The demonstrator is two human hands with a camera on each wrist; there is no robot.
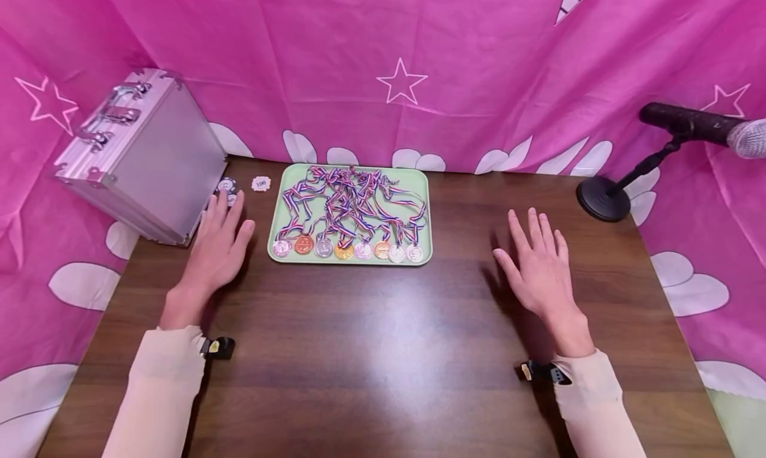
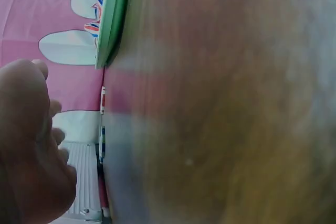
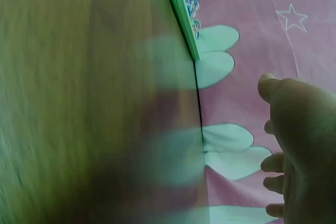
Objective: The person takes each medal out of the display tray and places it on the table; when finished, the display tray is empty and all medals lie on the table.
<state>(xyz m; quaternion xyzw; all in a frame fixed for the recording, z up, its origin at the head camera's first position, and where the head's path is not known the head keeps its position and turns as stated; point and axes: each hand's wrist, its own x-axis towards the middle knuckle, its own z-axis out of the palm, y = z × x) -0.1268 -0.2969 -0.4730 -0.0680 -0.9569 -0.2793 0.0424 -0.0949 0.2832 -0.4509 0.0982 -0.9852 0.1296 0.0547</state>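
Observation:
My left hand [image 1: 220, 245] is held with its fingers extended, between the silver case and the tray, and holds nothing. Just beyond its fingertips lie a few poker chips [image 1: 226, 185], partly hidden by the fingers. A pale chip marked 100 [image 1: 260, 183] lies to their right. My right hand [image 1: 541, 272], fingers spread and holding nothing, is over the right part of the table. Between the hands sits a green tray [image 1: 353, 261] bearing several medals in a row, among them a gold medal [image 1: 344, 252], a bronze medal [image 1: 304, 244] and a silver medal [image 1: 324, 247]. Their striped ribbons [image 1: 350, 199] lie tangled behind them.
An aluminium case [image 1: 161, 159] with a handle on top stands upright at the back left. At the back right a microphone [image 1: 688, 123] leans out from a stand with a round black base [image 1: 603, 199]. A pink curtain [image 1: 359, 59] hangs around the wooden table [image 1: 359, 351].

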